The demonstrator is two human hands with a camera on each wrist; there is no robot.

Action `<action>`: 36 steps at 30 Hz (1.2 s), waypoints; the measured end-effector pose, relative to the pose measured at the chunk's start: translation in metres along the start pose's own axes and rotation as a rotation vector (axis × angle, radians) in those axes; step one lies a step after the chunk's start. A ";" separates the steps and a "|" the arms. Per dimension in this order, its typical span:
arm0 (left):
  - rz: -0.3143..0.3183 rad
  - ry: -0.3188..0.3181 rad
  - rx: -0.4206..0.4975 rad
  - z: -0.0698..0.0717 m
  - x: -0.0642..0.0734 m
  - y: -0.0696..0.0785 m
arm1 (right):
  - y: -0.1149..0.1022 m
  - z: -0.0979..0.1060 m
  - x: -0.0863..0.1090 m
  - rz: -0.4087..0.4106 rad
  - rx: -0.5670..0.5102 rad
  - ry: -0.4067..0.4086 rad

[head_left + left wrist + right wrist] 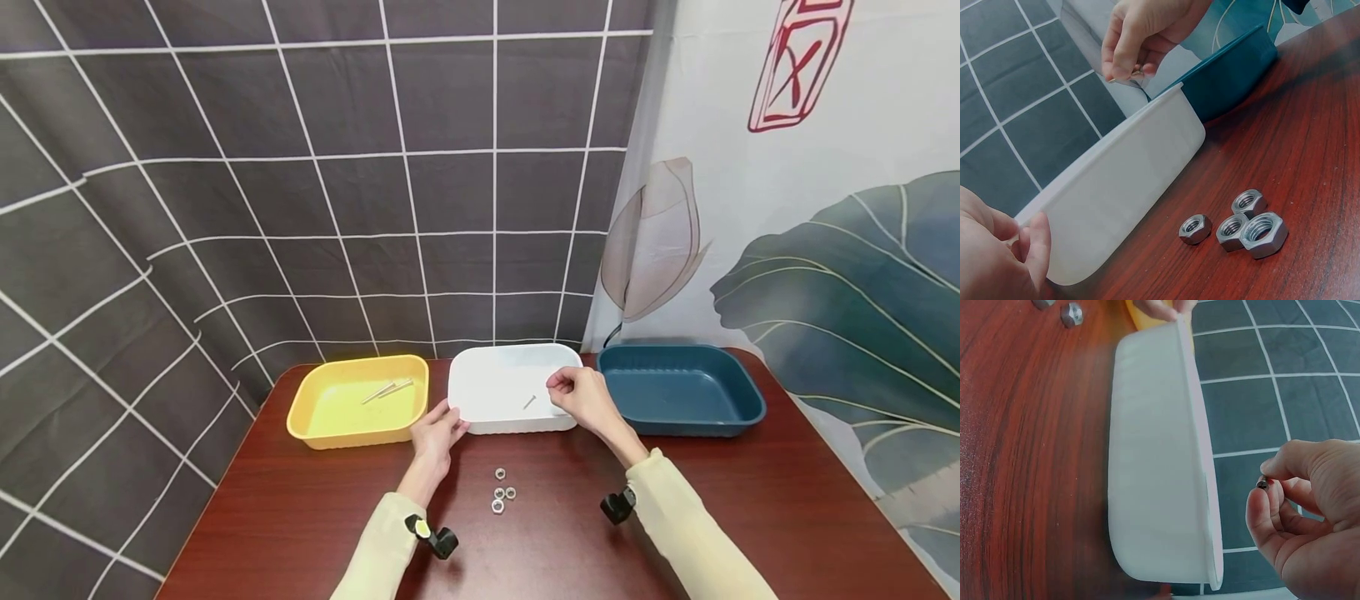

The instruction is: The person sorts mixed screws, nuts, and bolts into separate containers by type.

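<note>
My left hand (435,433) pinches the rim of a white plastic tray (480,427) at its front left corner. A small screw (529,402) lies on the tray's floor. Above the tray's right side, my right hand (588,400) pinches another small screw (1262,482) between thumb and forefinger; its recessed head shows in the right wrist view. Several steel hex nuts (1264,234) lie close together on the table in front of the tray. Both wrist views show the tray's outer wall, with its inside hidden.
A yellow tray (300,429) with long thin screws or bolts (386,390) inside stands at the left. To the right is a dark blue tray (686,429). All stand on a reddish-brown wooden table (555,533), with a dark gridded cloth (450,192) hanging behind.
</note>
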State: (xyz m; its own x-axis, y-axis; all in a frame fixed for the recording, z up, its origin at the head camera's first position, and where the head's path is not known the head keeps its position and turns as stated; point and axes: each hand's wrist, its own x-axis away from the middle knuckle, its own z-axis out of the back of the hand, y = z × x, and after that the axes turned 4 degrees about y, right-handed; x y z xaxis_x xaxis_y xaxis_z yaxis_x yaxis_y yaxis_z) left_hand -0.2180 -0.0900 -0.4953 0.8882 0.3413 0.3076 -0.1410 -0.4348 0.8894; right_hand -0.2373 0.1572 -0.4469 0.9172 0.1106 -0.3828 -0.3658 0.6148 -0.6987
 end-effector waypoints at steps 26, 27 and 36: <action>0.009 0.013 0.011 0.000 -0.003 -0.002 | 0.008 -0.015 -0.016 0.018 0.016 0.009; 0.007 0.012 0.011 -0.001 -0.003 -0.003 | 0.008 -0.015 -0.016 0.019 0.015 0.013; 0.001 0.013 0.002 -0.001 -0.002 -0.003 | 0.008 -0.007 -0.013 0.033 0.003 0.082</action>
State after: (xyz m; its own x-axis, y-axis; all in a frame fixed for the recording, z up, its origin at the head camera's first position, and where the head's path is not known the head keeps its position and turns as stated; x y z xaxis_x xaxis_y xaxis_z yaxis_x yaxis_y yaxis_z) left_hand -0.2198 -0.0886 -0.4979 0.8821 0.3518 0.3132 -0.1411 -0.4370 0.8883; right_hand -0.2532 0.1547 -0.4518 0.8886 0.0661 -0.4540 -0.3948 0.6141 -0.6834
